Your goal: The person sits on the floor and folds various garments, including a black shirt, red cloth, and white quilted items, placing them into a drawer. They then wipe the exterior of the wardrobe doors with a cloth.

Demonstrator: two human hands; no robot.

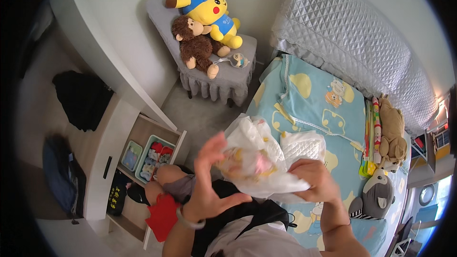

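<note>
My right hand point(316, 182) grips the edge of a soft white item with a pink and yellow print point(250, 167), blurred by motion; whether it is cloth or a diaper I cannot tell. My left hand point(210, 182), with a pale bracelet at the wrist, is held beside it, fingers and thumb spread and nothing between them. Behind the printed item a white plastic bag point(242, 132) rests at the bed's edge. On the bed next to it lies a white quilted piece point(303, 144). A red cloth point(162, 217) is below and left of my left hand.
An open drawer point(182, 142) at the left holds a green bin point(153, 137) and a smaller one point(132, 153) of folded clothes. Bare knees point(169, 176) are beside it. Plush toys sit on a grey chair point(246, 51). More toys line the bed's point(342, 182) far side.
</note>
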